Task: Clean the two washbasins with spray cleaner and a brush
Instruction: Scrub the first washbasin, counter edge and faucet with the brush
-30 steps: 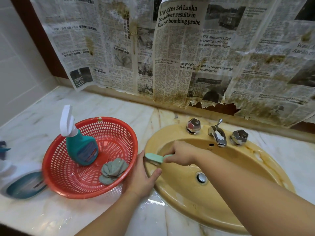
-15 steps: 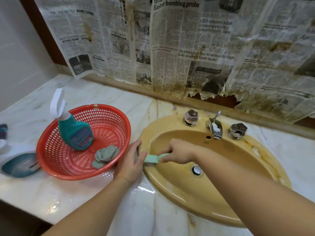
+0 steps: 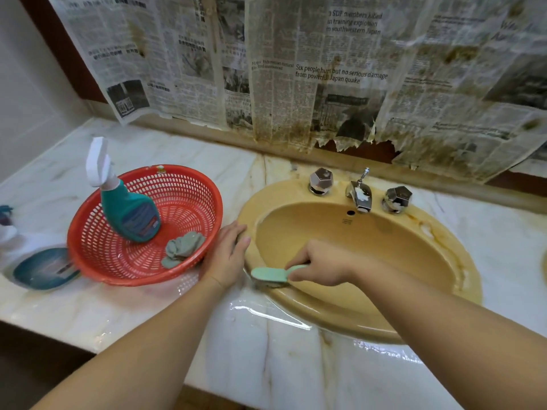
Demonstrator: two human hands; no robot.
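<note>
Head view: I see newspaper (image 3: 340,75) on the wall reading "Six people hurt but no serious damage from powerful Japan quake".
My right hand (image 3: 321,266) grips the mint-green brush (image 3: 270,275), lying left-right on the yellow washbasin (image 3: 461,261) rim, head pointing left; my left hand (image 3: 226,257) rests flat beside it.

I'm looking down at a white marble counter (image 3: 266,365), grey-veined, wet and glinting along its front edge, with rusty staining near its back edge. Behind it I see the wall covered in old newspaper sheets (image 3: 325,69), yellowed, brown-blotched, their lower edges torn so a dark red-brown backing (image 3: 373,149) shows through. A beige upstand (image 3: 207,137) runs along the counter's back edge. At the left edge, a pale tiled side wall (image 3: 26,108) meets the counter. Light is soft and even.
</note>
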